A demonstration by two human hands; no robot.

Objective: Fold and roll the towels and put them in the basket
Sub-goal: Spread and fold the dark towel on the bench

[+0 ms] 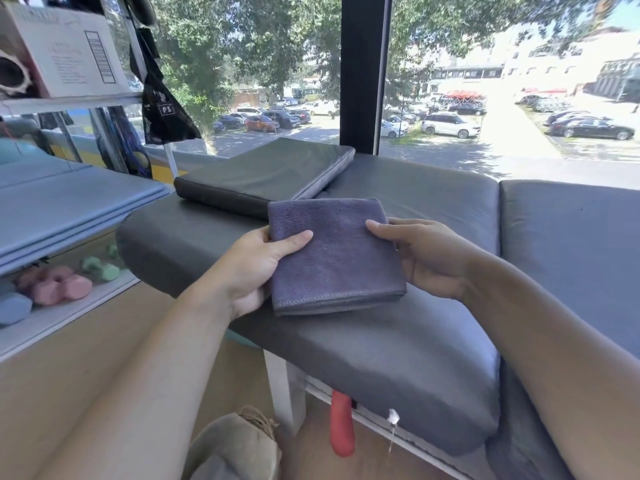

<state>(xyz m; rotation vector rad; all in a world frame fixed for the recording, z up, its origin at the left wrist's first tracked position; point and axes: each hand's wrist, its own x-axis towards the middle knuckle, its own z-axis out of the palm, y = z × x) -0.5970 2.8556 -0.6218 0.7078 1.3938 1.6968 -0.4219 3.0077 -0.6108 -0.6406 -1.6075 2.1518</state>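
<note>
Both forearms reach in; left hand [258, 258] and right hand [420, 252] pinch folded towel [334, 258] edges over worktop [398, 355]. Soft, light, limp; grip side edges. Basket [239, 445] probably below.

We count one folded grey towel [332, 254], and two hands on it: the left hand [258, 268] and the right hand [426, 256]. We see two long grey seat cushions [433, 358] side by side, plus one loose flat cushion [266, 171] lying on top. One basket [239, 445] sits on the floor below. On the low shelf we make out two pink dumbbells [57, 285], two green dumbbells [100, 268] and one blue dumbbell [14, 306]. One cardboard box [65, 50], one black bag [162, 109] and one red handle [342, 424] complete our count.
</note>
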